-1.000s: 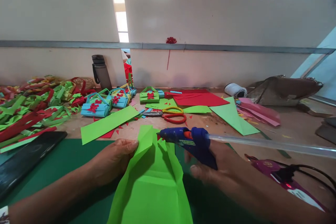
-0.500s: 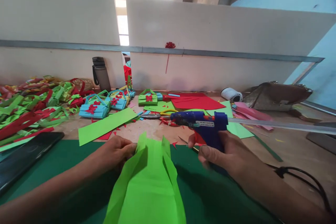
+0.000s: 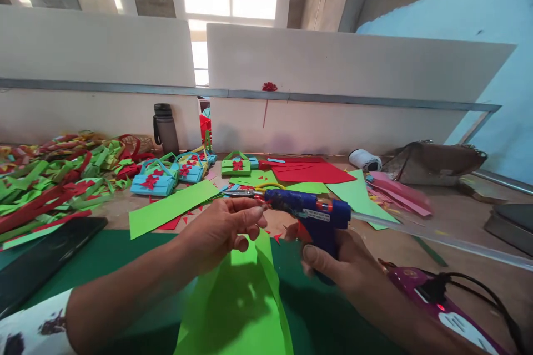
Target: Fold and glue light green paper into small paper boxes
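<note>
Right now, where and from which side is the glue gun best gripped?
I'd grip the blue glue gun by its handle, from the right and below. The handle hangs under the barrel, away from the nozzle end, which points left toward the left hand. The right hand wraps it there.

Blue glue gun (image 3: 308, 209), tip pointing left, green paper (image 3: 233, 310) below, right edge folded

Lime-green paper (image 3: 237, 310) brightens a dark-green mat (image 3: 333, 324) at 6 o'clock, with a deep-blue glue gun (image 3: 297, 203) at 5, a purple power strip (image 3: 433, 306) at 4 and red-and-green paper strips (image 3: 54, 194) at 9.
</note>
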Demonstrator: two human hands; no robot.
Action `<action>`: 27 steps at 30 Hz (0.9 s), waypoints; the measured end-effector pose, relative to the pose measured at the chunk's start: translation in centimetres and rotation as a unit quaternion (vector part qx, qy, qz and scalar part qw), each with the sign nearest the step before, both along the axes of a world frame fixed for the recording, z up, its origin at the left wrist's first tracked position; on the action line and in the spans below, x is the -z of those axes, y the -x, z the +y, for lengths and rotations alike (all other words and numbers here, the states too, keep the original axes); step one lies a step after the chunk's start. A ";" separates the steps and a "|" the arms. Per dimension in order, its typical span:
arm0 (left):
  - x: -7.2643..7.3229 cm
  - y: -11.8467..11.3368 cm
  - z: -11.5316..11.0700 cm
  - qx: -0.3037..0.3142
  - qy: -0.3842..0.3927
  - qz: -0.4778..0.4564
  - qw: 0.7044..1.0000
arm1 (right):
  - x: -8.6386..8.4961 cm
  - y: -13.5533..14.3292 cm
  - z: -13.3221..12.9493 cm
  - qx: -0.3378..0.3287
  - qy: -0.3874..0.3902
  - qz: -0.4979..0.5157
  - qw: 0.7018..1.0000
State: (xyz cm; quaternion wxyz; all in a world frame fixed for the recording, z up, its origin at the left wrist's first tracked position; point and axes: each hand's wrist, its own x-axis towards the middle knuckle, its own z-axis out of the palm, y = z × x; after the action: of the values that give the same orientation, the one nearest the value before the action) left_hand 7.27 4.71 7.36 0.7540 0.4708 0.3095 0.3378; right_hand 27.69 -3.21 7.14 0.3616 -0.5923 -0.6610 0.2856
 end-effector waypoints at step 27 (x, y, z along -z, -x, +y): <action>0.3 -0.8 0.5 -0.080 -0.074 -0.012 0.994 | 0.3 0.6 0.1 0.054 -0.046 -0.022 0.997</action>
State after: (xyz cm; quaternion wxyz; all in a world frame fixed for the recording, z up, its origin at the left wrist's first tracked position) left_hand 8.02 5.22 7.10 0.6914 0.4945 0.3113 0.4249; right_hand 27.09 -3.14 6.89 0.3887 -0.6163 -0.6480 0.2218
